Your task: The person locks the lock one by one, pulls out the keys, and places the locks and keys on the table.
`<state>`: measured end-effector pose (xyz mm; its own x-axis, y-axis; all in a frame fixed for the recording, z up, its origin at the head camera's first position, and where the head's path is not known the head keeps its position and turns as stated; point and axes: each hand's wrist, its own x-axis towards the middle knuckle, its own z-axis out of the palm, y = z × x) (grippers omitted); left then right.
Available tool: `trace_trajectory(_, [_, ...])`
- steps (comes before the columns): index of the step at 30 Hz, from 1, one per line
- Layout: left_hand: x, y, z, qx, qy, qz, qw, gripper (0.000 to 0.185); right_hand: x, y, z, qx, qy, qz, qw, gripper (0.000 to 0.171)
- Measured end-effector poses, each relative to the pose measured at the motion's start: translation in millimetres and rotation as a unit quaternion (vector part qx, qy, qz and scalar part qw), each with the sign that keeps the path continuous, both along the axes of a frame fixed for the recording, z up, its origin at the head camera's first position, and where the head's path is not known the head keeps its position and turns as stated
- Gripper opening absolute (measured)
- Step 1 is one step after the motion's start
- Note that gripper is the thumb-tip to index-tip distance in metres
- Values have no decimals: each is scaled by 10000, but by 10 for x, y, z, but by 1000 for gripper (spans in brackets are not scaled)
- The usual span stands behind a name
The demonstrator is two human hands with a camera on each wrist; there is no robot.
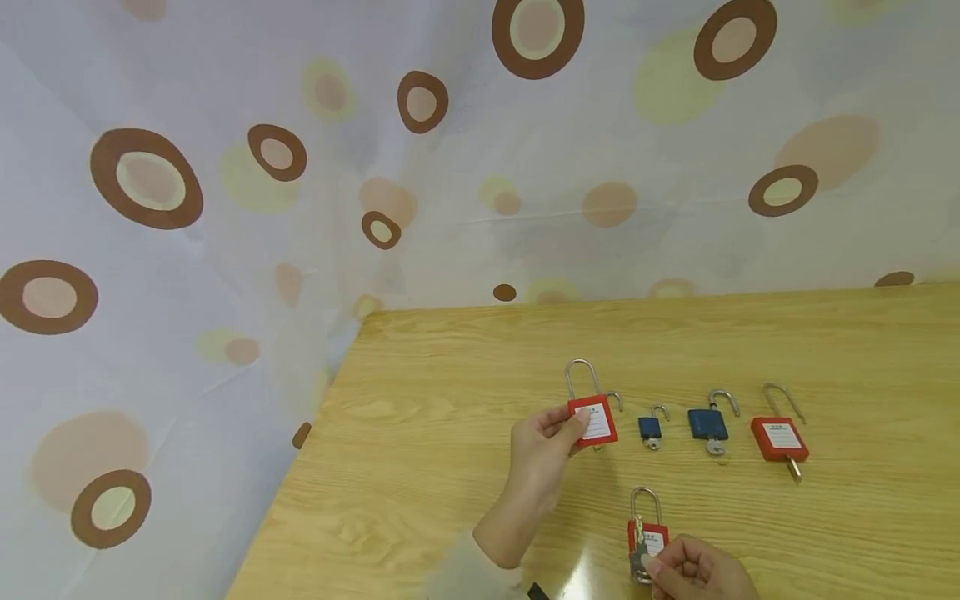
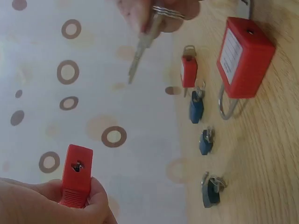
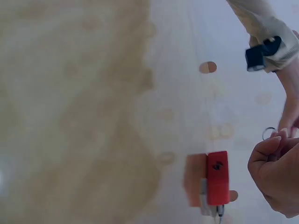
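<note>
Above the near-left part of the wooden table (image 1: pixel 450 392), the left hand (image 1: pixel 542 446) holds a red padlock (image 1: pixel 594 420) up off the surface, thumb & fingertips pinching the body at its lower left corner, shackle pointing up. From the left wrist cam the same lock (image 2: pixel 76 179) shows its underside w/ the keyhole facing out, fingers curled round the ribbed sides. The right hand (image 1: pixel 693 571) sits low at the near edge, fingers bunched & pinching a key (image 2: pixel 142 46) on a ring, blade sticking out toward the lock; it's apart from the keyhole, not in. Just beside that hand a second red padlock (image 1: pixel 649 533) rests on the table, shackle closed. Further back, a row: small blue padlock (image 1: pixel 650 427), bigger blue padlock (image 1: pixel 708 423), & another red padlock (image 1: pixel 780 438) w/ key in it, shackles look sprung open. A dark padlock (image 1: pixel 613 402) is mostly hidden behind the held one. Handling, as a guess: lock body is rigid plastic shell, prob light-ish but w/ steel shackle adding weight up top; smooth glossy faces could slip, so the ribbed side edges are the best grip, which is approx where the left fingers sit. Shackle is stiff, also fine to hold. Not fragile. Key is thin, small, easy to fumble; pinch at the bow near the ring, as the right hand does.
</note>
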<state>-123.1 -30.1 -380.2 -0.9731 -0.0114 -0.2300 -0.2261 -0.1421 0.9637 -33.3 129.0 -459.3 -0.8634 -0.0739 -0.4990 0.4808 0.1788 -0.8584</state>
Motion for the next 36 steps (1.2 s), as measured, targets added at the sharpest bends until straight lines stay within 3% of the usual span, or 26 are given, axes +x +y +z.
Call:
trace_trajectory(2, [-26, -69, -14, -97, -46, -155, 9998, 32, -61, 15, 88, 269, 69, -58, 9996, 17])
trace_trajectory(6, [-85, -202, -130, -380, -153, -184, 9990, 35, -218, 19, 277, 571, 513, 385, 9963, 17])
trace_trajectory(9, [-161, -309, -204, -687, -297, -68, 9972, 36, -388, -21, 385, 443, 867, 661, 9931, 20])
trace_trajectory(13, [-283, -404, -293, -1207, -459, 98, 9916, 34, -668, -179, 456, 364, 986, 682, 9921, 22])
trace_trajectory(20, [-508, -452, -502, -2281, -638, 556, 9700, 23, -1040, -536, 385, 1180, 1279, 808, 9814, 27])
trace_trajectory(26, [-639, -429, -569, -2627, -854, 981, 9561, 20, -1266, -629, 289, 1436, 994, 657, 9824, 34])
trace_trajectory(31, [-720, -410, -610, -2907, -984, 953, 9470, 19, -1373, -666, 214, 1524, 894, 629, 9823, 35])
trace_trajectory(33, [-769, -419, -709, -3039, -816, 913, 9448, 19, -1388, -684, 190, 1644, 889, 644, 9803, 35])
trace_trajectory(36, [-786, -423, -757, -3251, -731, 818, 9393, 19, -1381, -700, 178, 1932, 903, 700, 9745, 35])
